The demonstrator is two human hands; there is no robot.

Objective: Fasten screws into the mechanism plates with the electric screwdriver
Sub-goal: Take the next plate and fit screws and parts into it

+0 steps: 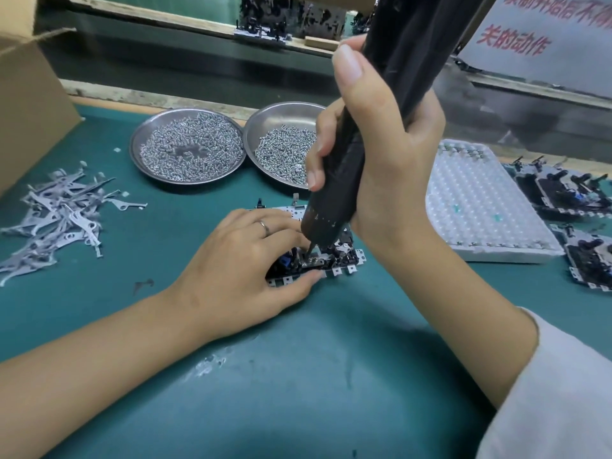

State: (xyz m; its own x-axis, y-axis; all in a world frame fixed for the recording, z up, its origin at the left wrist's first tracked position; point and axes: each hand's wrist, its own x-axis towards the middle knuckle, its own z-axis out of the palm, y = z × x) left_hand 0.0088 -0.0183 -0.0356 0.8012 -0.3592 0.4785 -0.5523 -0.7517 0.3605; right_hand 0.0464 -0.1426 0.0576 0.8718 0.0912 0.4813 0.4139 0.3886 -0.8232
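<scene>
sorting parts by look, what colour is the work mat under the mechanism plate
Teal green work mat, scuffed in places; the head view shows it.

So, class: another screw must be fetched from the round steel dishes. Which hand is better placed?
Left hand: it only steadies the mechanism plate, while the right hand grips the black electric screwdriver.

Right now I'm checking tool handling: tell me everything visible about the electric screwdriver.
The electric screwdriver is a long dark barrel, upright and leaning slightly, top out of frame. The right hand wraps it. Its thin bit meets the mechanism plate, which the left hand steadies on the green mat.
</scene>
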